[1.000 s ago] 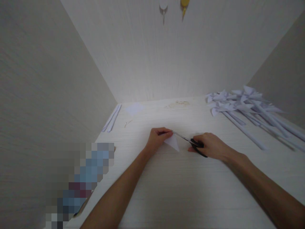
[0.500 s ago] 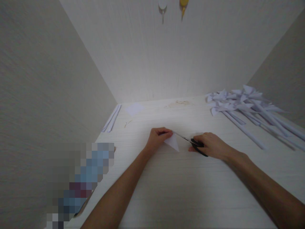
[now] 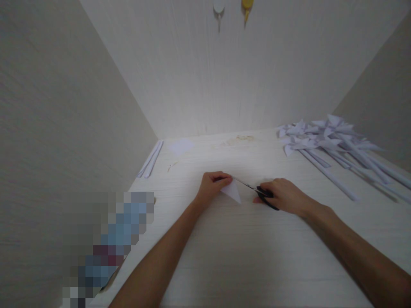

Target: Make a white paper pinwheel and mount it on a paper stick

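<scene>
My left hand pinches a white piece of paper, whose triangular corner points down to the right below the fingers. Black-handled scissors are gripped in my right hand, fingers around the handles. Their thin metal blades reach left to the paper's upper edge, right at my left fingertips. Whether the blades have cut into the paper is too small to tell.
Several white paper pinwheels on rolled paper sticks are heaped at the back right. Rolled paper sticks and a flat paper sheet lie at the back left. A blurred-out object stands left. Wall hooks hang above.
Almost nothing differs. The scissors' handles and my right fingers have shifted very slightly left; my left hand and the paper stay in place.
</scene>
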Demonstrator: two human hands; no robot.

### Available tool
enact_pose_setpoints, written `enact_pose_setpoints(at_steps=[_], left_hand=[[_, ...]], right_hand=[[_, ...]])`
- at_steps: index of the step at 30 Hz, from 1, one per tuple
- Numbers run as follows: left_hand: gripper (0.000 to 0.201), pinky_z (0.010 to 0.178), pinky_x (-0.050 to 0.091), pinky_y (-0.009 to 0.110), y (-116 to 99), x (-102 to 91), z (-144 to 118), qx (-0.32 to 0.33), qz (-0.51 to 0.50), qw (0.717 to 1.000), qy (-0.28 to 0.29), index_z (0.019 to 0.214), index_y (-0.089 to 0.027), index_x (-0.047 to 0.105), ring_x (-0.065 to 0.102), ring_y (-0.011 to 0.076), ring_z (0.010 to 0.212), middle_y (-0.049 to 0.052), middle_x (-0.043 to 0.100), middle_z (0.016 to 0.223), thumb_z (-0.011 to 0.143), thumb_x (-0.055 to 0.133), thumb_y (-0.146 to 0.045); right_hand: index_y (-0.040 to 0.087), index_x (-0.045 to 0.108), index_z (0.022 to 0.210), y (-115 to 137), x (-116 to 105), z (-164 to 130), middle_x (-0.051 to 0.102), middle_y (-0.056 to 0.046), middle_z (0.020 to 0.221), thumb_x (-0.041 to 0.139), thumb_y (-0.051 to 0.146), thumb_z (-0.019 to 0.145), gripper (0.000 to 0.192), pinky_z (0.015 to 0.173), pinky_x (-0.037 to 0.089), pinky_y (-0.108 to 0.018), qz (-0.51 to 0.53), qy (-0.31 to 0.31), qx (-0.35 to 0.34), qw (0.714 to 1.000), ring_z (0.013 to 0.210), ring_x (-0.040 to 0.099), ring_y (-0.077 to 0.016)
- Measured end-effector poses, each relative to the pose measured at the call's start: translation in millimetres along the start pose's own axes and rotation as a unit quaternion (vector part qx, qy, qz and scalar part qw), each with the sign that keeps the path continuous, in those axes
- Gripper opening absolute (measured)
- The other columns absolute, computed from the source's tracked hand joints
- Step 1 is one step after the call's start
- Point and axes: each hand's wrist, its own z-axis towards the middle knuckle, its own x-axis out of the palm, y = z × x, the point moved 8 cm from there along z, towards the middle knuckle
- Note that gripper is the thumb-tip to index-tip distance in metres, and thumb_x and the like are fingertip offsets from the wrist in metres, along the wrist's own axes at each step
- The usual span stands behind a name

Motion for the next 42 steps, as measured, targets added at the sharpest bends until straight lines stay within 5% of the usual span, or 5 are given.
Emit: enact_pose_setpoints(at_steps=[10, 17, 31, 35, 42], left_hand=[[0.012, 0.055, 0.037, 0.022, 4.9, -2.4, 1.2, -0.017, -0.008, 1.0, -0.023, 0.061, -0.014, 0.067, 0.051, 0.0095, 0.055, 0.0, 0.062, 0.057, 0.056, 0.068, -0.025], [0.022, 0.054, 0.037, 0.021, 6.1, -5.0, 3.4, 0.002, -0.007, 0.999, -0.039, 0.074, -0.015, 0.068, 0.051, 0.0094, 0.056, 0.001, 0.063, 0.062, 0.059, 0.066, -0.029], [0.038, 0.058, 0.041, 0.024, 1.3, 5.3, 2.2, -0.001, -0.041, 0.998, 0.049, 0.082, -0.013, 0.068, 0.053, 0.0112, 0.058, 0.004, 0.065, 0.068, 0.055, 0.067, -0.04], [0.036, 0.049, 0.035, 0.021, 13.3, -0.7, 6.0, -0.022, -0.058, 0.998, 0.019, 0.067, -0.011, 0.066, 0.046, 0.0083, 0.05, 0.0, 0.057, 0.055, 0.061, 0.061, -0.046], [0.03, 0.051, 0.037, 0.022, 26.2, -5.0, 9.9, -0.045, -0.125, 0.991, -0.001, 0.066, -0.013, 0.061, 0.047, 0.0089, 0.05, -0.001, 0.056, 0.056, 0.063, 0.062, -0.042]], right_hand=[[0.018, 0.049, 0.051, -13.1, 2.6, 2.6, 0.049, 0.001, 0.047, 0.052, 0.051, 0.07, 0.038, 0.042, 0.023, -0.023, 0.175, -0.048, 0.033, 0.983, 0.043, 0.041, -0.01], [0.016, 0.049, 0.057, 3.2, 15.9, 21.5, 0.046, 0.004, 0.048, 0.064, 0.036, 0.057, 0.025, 0.041, 0.026, -0.021, 0.507, -0.108, 0.069, 0.853, 0.042, 0.036, -0.007], [0.017, 0.046, 0.057, 3.0, 17.9, 42.6, 0.039, 0.007, 0.049, 0.069, 0.029, 0.055, 0.025, 0.044, 0.024, -0.021, 0.667, -0.198, 0.062, 0.715, 0.046, 0.033, -0.0062], [0.017, 0.044, 0.057, 5.5, 16.3, 42.6, 0.036, 0.008, 0.047, 0.071, 0.033, 0.054, 0.031, 0.042, 0.021, -0.021, 0.649, -0.186, 0.055, 0.735, 0.044, 0.03, -0.0053], [0.018, 0.044, 0.06, 7.8, 10.1, 38.9, 0.037, 0.005, 0.05, 0.065, 0.038, 0.061, 0.028, 0.043, 0.025, -0.022, 0.472, -0.217, 0.055, 0.853, 0.046, 0.033, -0.0078]])
